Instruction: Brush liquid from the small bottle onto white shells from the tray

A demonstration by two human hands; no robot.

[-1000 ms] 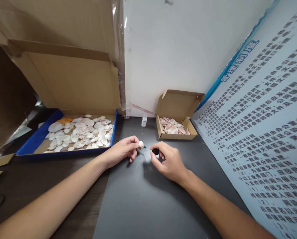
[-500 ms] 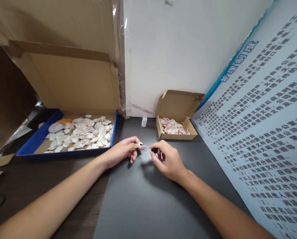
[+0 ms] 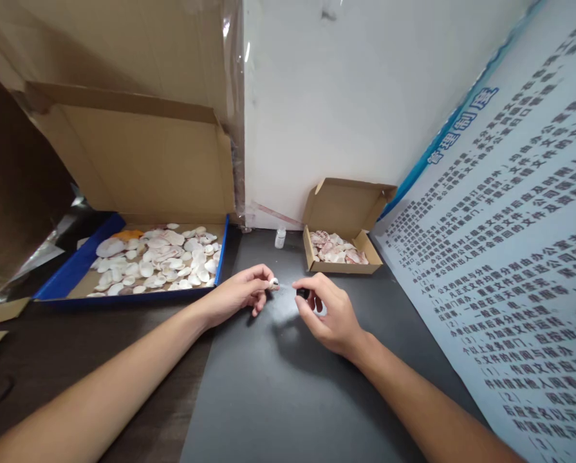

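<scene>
My left hand (image 3: pixel 244 289) pinches a small white shell (image 3: pixel 273 282) with a dark patch between thumb and forefinger, above the dark mat. Just to the right, my right hand (image 3: pixel 326 312) is closed around a small black cap-like piece (image 3: pixel 302 293), mostly covered by the fingers. A faint, thin pale tip seems to point from it toward the shell, with a narrow gap between. Beyond both hands a small clear bottle (image 3: pixel 280 238) with a white label stands upright on the mat.
To the left, an open blue-edged box (image 3: pixel 224 247) holds many pale shells (image 3: pixel 162 257). A smaller open cardboard box (image 3: pixel 348 267) with pinkish shells (image 3: pixel 336 247) stands at the back right. A white wall (image 3: pixel 340 96) and a printed board (image 3: pixel 510 212) bound the mat (image 3: pixel 268 392).
My right hand has shifted slightly right, away from the shell. In my left fingers the shell appears turned a little. The camera view has moved slightly.
</scene>
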